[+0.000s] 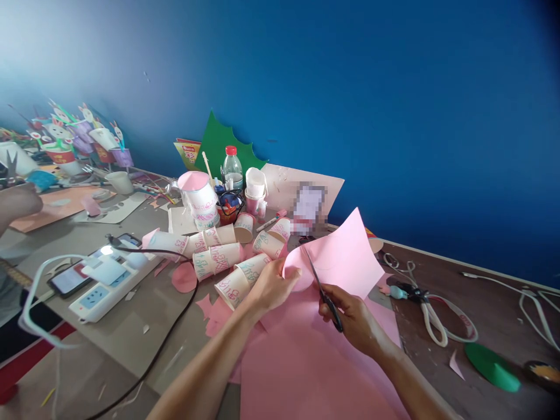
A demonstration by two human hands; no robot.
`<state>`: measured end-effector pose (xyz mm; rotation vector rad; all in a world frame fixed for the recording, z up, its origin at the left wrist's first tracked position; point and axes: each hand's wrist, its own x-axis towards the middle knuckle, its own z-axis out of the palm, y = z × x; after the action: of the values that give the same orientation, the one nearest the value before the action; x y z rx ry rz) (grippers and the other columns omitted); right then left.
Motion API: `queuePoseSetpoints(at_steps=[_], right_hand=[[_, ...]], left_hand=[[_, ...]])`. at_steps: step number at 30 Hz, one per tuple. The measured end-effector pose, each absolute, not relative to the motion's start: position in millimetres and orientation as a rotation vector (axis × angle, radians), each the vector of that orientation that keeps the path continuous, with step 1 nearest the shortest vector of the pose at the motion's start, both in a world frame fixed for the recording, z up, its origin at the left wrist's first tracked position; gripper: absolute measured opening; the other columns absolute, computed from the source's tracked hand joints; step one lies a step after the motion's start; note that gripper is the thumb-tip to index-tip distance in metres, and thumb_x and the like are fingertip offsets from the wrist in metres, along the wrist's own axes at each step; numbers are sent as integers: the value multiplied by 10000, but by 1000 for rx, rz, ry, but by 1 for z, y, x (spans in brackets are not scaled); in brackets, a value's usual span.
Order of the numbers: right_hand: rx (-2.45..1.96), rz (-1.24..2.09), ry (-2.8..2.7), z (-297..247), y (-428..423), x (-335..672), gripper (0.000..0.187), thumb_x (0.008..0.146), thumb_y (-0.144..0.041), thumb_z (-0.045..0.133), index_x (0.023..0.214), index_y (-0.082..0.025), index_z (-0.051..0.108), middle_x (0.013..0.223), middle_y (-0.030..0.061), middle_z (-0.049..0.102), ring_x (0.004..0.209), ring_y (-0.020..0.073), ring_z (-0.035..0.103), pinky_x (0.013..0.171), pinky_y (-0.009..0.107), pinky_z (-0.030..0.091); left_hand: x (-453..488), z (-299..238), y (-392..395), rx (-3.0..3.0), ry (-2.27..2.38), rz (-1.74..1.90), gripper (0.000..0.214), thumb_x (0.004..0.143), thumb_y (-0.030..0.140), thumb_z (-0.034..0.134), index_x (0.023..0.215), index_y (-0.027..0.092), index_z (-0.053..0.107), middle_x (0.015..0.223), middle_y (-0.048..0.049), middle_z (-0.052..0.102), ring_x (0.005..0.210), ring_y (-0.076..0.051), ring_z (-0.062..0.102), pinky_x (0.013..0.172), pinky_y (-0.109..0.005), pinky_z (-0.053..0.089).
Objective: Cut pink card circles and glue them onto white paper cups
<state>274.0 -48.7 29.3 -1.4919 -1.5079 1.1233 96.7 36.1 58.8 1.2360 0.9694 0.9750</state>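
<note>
My right hand is closed round the black handles of a pair of scissors, whose blades point up and to the left into a sheet of pink paper. My left hand pinches the left edge of that pink sheet, close to the blades, and holds it lifted off the table. More pink paper lies flat under both forearms. Just left of my left hand lie several paper cups on their sides, with pink and green writing on them.
A white power strip with a black cable, a phone and white cords lie on the table. A water bottle, stacked cups and green card stand by the blue wall. Another person's hand shows at far left. A green disc lies at right.
</note>
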Motion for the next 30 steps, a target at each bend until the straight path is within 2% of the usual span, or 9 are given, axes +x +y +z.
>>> queuePoseSetpoints(at_steps=[6, 11, 15, 19, 22, 24, 27, 30], right_hand=[[-1495, 1125, -1516, 29, -49, 275, 140, 873, -286, 484, 953, -201, 561, 691, -22, 555, 614, 121, 501, 552, 245, 416], [-1474, 1133, -1528, 29, -49, 277, 154, 874, -293, 494, 977, -199, 560, 680, -25, 552, 608, 121, 500, 568, 255, 422], [-1472, 1166, -1524, 26, -50, 280, 171, 878, -316, 502, 982, -195, 561, 684, -17, 553, 605, 127, 505, 550, 261, 407], [-1383, 1230, -1482, 25, -50, 280, 198, 877, -369, 515, 941, -187, 562, 667, -18, 532, 603, 128, 489, 578, 279, 417], [-1291, 1276, -1418, 27, -50, 274, 249, 876, -428, 511, 871, -183, 553, 646, -20, 518, 585, 120, 478, 575, 278, 423], [-1248, 1295, -1347, 28, -50, 269, 291, 864, -470, 515, 849, -181, 551, 637, -18, 519, 568, 117, 477, 554, 269, 423], [-1231, 1255, -1244, 27, -50, 263, 337, 833, -496, 551, 935, -175, 566, 635, -15, 525, 558, 121, 493, 525, 260, 429], [-1275, 1148, -1194, 22, -50, 259, 362, 831, -471, 556, 1024, -165, 559, 637, -11, 537, 556, 131, 509, 533, 270, 446]], left_hand=[[94, 57, 38, 1543, 975, 879, 134, 712, 284, 579, 743, 163, 627, 606, 18, 558, 668, -167, 519, 629, -251, 409], [92, 56, 40, 1643, 1012, 857, 132, 728, 271, 565, 778, 162, 620, 633, 4, 567, 710, -180, 513, 648, -261, 406], [88, 58, 40, 1696, 1044, 798, 180, 756, 258, 520, 873, 152, 608, 694, 10, 556, 665, -147, 469, 598, -251, 364], [87, 59, 40, 1644, 1051, 737, 144, 760, 270, 526, 789, 145, 589, 625, 34, 479, 582, -108, 394, 522, -238, 295], [89, 57, 40, 1483, 1020, 755, 180, 748, 317, 584, 712, 142, 565, 604, 37, 466, 571, -102, 396, 514, -234, 294], [92, 54, 38, 1335, 985, 789, 250, 726, 372, 637, 677, 142, 552, 592, 36, 477, 562, -101, 412, 528, -237, 319], [97, 52, 31, 1086, 934, 898, 358, 678, 479, 686, 702, 142, 570, 619, 17, 530, 597, -121, 485, 596, -251, 386], [105, 51, 22, 1035, 725, 965, 467, 640, 550, 699, 855, 143, 622, 755, -44, 624, 793, -188, 582, 771, -300, 435]])
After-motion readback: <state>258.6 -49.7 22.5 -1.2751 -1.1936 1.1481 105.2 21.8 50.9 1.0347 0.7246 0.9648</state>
